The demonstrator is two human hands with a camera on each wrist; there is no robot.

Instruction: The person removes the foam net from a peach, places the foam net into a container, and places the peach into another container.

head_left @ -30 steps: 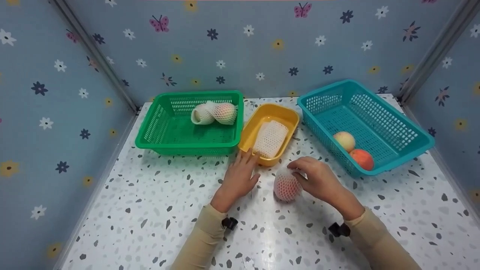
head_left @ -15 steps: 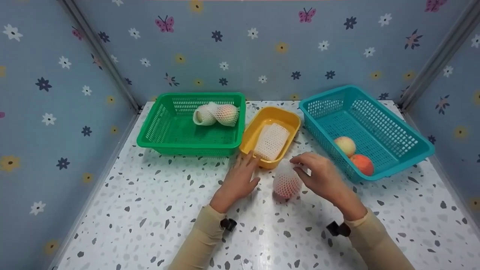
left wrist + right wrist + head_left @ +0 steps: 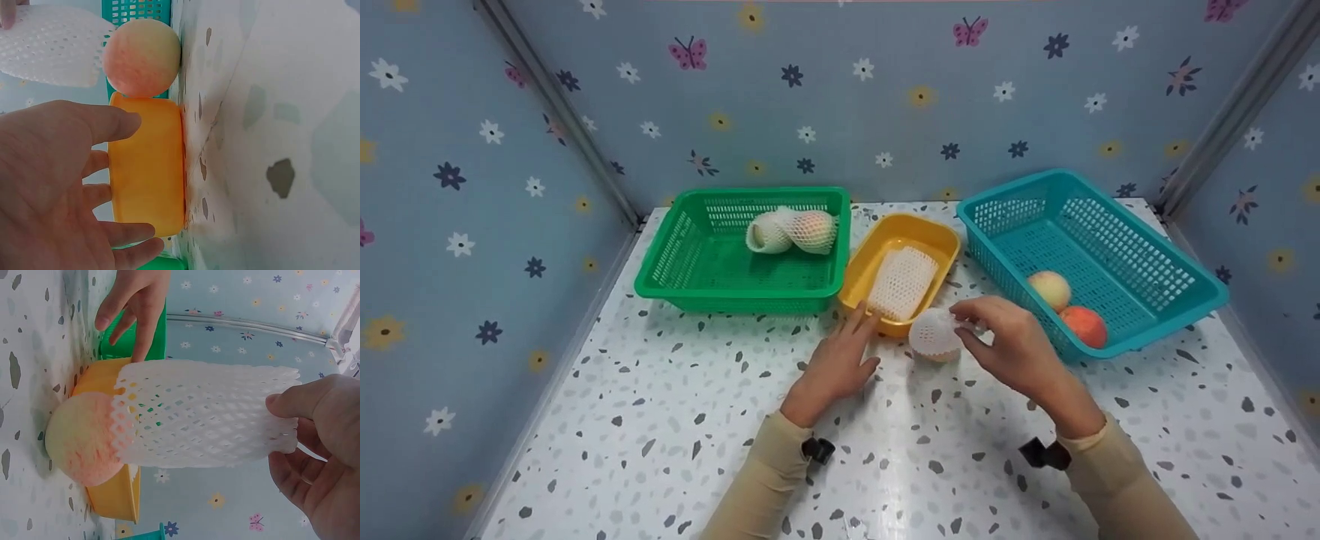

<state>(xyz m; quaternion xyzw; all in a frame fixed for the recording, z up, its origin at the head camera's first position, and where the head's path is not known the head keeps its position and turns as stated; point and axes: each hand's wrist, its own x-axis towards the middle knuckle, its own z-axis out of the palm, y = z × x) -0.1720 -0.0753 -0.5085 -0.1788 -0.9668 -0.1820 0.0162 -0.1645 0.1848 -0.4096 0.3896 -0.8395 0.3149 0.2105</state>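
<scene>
- Your right hand point(image 3: 1012, 341) pinches the net sleeve point(image 3: 214, 416) by its end; your left, point(image 3: 840, 360) fingers extended, grips nothing.
- Right wrist view bares the peach point(image 3: 79, 439), only its edge sleeved; head view mostly hides it.
- 11 o'clock from peach: yellow tray point(image 3: 896, 328), flat netting point(image 3: 904, 283) inside.
- 2 o'clock: teal basket point(image 3: 1050, 240), two fruits point(image 3: 1084, 328).
- 10 o'clock: green basket point(image 3: 697, 262), netted fruit point(image 3: 812, 231).

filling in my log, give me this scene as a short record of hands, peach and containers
left hand: at the near rim of the yellow tray
right hand: pinches the top of a white foam net sleeve
peach: on the table, top at the sleeve's lower end
yellow tray: flat foam netting
green basket: two netted fruits
blue basket: pale fruit, orange-red fruit
</scene>
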